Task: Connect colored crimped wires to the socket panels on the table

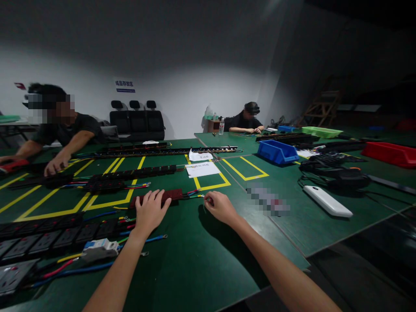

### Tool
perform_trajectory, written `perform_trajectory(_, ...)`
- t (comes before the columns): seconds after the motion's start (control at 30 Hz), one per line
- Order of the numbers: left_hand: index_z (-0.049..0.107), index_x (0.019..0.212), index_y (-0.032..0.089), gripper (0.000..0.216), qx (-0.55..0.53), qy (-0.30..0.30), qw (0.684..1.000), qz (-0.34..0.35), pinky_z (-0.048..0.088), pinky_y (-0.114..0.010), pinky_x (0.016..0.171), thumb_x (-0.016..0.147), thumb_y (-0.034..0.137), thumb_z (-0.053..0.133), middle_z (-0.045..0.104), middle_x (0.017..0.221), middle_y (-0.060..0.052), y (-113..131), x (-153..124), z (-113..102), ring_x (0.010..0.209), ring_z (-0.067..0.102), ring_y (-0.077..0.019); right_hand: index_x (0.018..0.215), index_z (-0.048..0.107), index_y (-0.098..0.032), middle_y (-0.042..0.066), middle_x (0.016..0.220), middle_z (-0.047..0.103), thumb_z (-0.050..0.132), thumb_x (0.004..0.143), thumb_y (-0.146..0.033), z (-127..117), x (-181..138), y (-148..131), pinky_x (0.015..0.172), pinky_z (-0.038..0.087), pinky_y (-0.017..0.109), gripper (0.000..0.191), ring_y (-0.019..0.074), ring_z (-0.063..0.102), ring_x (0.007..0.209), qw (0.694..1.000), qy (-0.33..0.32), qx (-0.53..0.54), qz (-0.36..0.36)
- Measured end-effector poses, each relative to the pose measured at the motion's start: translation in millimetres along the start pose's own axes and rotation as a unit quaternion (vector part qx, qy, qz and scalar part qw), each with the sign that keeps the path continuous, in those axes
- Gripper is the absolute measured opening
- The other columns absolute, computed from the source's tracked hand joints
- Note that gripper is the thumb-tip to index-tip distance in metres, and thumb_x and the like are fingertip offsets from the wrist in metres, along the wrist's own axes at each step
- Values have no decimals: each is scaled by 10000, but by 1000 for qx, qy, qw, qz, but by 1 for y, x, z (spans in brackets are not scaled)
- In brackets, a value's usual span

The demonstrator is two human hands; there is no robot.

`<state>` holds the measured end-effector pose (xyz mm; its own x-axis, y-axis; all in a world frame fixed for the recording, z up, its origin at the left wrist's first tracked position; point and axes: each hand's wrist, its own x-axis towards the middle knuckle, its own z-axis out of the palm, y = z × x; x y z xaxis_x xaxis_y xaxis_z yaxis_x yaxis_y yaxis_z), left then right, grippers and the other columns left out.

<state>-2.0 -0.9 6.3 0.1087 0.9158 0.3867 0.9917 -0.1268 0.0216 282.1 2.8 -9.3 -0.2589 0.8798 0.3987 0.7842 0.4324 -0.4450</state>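
The dark red strip (173, 195) is pinned to the table (195, 268) under the open left hand (151, 212), its lead (195, 196) pinched in the right hand's (221, 207) grip; the lead could be torn loose by hard tugging.

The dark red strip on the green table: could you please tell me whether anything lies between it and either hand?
Nothing visible does. The left hand rests flat on the dark red strip, and the right hand sits right beside its wire ends; whether it touches them, I cannot tell.
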Motion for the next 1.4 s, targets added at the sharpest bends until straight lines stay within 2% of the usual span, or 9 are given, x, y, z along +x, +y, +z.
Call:
perform_trajectory(0.87, 556, 1412, 189, 575, -10, -15, 1000, -9, 272, -694, 1130, 1011, 532, 327, 567, 1456, -130, 2, 0, -4, 1373, 460, -354, 908, 678, -201, 12, 797, 646, 575, 867, -174, 3, -1, 2, 671, 359, 239, 114, 135, 562, 727, 1000, 7, 9, -9)
perform_trajectory(1.03, 570, 1396, 196, 555, -20, -9, 1000, -6, 264, -707, 1125, 1012, 513, 326, 578, 1442, -139, 2, -1, -5, 1364, 466, -359, 911, 682, -197, 12, 789, 658, 566, 888, -186, 1, 18, 1, 658, 367, 250, 119, 143, 572, 722, 1000, 4, 21, -3)
perform_trajectory(1.2, 579, 1384, 204, 547, -23, -4, 1000, -6, 252, -734, 1111, 1001, 517, 345, 598, 1410, -148, 3, -1, -4, 1340, 480, -372, 997, 668, -191, 46, 895, 664, 591, 906, -214, 7, 58, -16, 711, 413, 268, 122, 173, 596, 841, 1000, -13, -2, -23)
perform_trajectory(1.33, 590, 1362, 203, 535, -14, 15, 1000, -6, 180, -747, 1123, 978, 526, 408, 603, 1393, -156, 3, -3, 0, 1327, 478, -375, 1172, 633, -200, 99, 1122, 646, 557, 960, -335, 29, 73, -33, 859, 446, 334, 262, 226, 572, 1045, 998, 26, -32, -54)
perform_trajectory(1.4, 596, 1353, 206, 538, -5, 31, 1000, 0, 120, -754, 1130, 965, 540, 431, 609, 1379, -159, 3, -3, 3, 1333, 465, -383, 1224, 624, -198, 114, 1165, 632, 508, 990, -386, 41, 72, -36, 913, 440, 367, 322, 251, 546, 1103, 997, 43, -45, -48)
